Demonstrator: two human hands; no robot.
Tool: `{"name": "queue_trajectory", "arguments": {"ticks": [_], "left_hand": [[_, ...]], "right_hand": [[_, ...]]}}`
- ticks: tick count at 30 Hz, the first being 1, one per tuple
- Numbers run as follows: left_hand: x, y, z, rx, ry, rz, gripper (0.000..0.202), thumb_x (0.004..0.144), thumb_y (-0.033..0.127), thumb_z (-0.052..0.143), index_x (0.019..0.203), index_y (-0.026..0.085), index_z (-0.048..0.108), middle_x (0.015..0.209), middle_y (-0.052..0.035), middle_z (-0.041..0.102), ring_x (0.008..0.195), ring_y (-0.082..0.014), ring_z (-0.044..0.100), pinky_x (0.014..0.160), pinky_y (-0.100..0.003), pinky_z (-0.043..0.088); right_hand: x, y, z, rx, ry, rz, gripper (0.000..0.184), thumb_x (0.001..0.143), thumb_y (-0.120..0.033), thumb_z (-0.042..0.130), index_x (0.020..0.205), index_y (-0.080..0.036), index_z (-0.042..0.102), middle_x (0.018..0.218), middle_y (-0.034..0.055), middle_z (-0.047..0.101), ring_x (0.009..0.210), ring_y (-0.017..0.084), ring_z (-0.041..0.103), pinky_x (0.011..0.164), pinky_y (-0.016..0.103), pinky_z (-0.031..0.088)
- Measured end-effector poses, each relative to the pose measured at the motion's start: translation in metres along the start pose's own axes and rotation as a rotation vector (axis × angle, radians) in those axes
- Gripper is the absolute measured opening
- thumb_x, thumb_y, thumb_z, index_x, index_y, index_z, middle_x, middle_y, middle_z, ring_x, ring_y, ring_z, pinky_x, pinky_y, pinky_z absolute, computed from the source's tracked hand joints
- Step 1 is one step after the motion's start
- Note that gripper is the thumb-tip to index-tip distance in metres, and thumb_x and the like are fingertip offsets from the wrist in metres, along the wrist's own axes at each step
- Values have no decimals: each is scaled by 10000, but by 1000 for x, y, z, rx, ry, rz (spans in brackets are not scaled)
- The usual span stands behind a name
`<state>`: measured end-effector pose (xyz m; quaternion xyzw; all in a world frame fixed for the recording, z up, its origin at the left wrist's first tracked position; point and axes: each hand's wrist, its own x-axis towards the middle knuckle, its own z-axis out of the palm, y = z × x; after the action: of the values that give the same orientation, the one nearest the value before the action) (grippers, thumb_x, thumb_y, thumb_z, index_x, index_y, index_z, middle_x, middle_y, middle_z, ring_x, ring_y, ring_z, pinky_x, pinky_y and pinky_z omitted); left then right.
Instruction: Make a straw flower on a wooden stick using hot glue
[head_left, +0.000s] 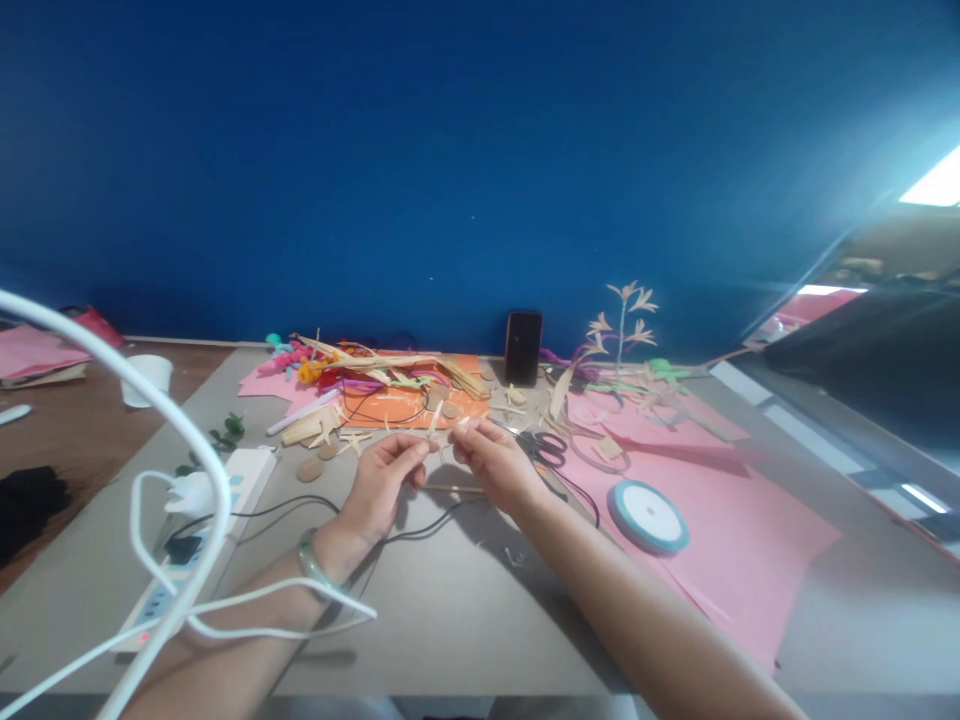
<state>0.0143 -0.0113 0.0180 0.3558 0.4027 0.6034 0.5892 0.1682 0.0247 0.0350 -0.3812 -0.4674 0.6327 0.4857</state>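
My left hand and my right hand meet over the middle of the grey table. Both pinch a small pale straw-coloured piece between thumb and fingertips, one hand at each end. A green bangle sits on my left wrist. Just past my fingers lies an orange sheet with a heap of dried leaf strips and coloured pipe cleaners. Black-handled scissors rest right of my right hand.
A pink sheet carries a roll of pale blue ribbon. A dark phone leans on the blue wall beside a woven-leaf flower stem. At left stand a white power strip with white cables and a white cup.
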Motion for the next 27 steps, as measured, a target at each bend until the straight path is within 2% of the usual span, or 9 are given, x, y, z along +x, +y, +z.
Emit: {"name": "queue_trajectory", "arguments": {"ticks": [3, 8, 12, 16, 19, 22, 27], "left_hand": [[0, 2, 1, -14, 35, 8, 180, 675, 308, 740, 711, 144, 675, 784, -53, 714, 453, -51, 491, 455, -198, 365], [1, 1, 0, -27, 35, 6, 187, 674, 306, 741, 720, 139, 668, 771, -47, 709, 454, -48, 491, 449, -191, 356], [0, 3, 1, -17, 31, 0, 216, 668, 323, 747, 719, 130, 664, 750, -42, 702, 453, -50, 484, 444, -193, 357], [0, 4, 1, -20, 15, -6, 225, 661, 327, 756, 722, 131, 665, 739, -38, 697, 450, -50, 476, 444, -194, 356], [0, 3, 0, -10, -30, -17, 217, 685, 330, 747, 741, 132, 678, 637, -15, 657, 450, -58, 472, 454, -194, 350], [0, 1, -1, -7, -63, -28, 213, 699, 333, 740, 757, 136, 684, 510, 20, 577, 436, -69, 460, 451, -197, 345], [-2, 1, 0, -32, -88, -63, 213, 668, 318, 765, 701, 138, 657, 487, 28, 560, 432, -70, 468, 449, -193, 356]], "right_hand": [[3, 1, -3, 78, -21, 39, 280, 688, -415, 748, 656, -181, 598, 699, -13, 586, 539, 80, 439, 545, 240, 363], [6, 3, -7, 172, -38, 82, 258, 663, -376, 782, 671, -175, 621, 701, -1, 605, 541, 80, 450, 525, 230, 369], [7, 3, -10, 218, -101, 89, 237, 695, -350, 761, 692, -168, 608, 721, 5, 639, 524, 73, 466, 502, 223, 363], [5, -2, -12, 124, -181, 87, 230, 739, -323, 723, 687, -175, 555, 701, 7, 683, 394, 38, 383, 405, 213, 236], [3, -7, -14, 0, -229, 73, 226, 732, -299, 739, 696, -180, 550, 626, -10, 669, 363, 30, 327, 385, 212, 167], [2, -12, -18, -118, -260, 52, 204, 719, -297, 755, 706, -167, 598, 616, -13, 650, 402, 37, 360, 402, 211, 201], [1, -20, -21, -203, -303, 23, 173, 723, -315, 746, 746, -160, 672, 658, -6, 641, 491, 63, 419, 468, 224, 281]]}}
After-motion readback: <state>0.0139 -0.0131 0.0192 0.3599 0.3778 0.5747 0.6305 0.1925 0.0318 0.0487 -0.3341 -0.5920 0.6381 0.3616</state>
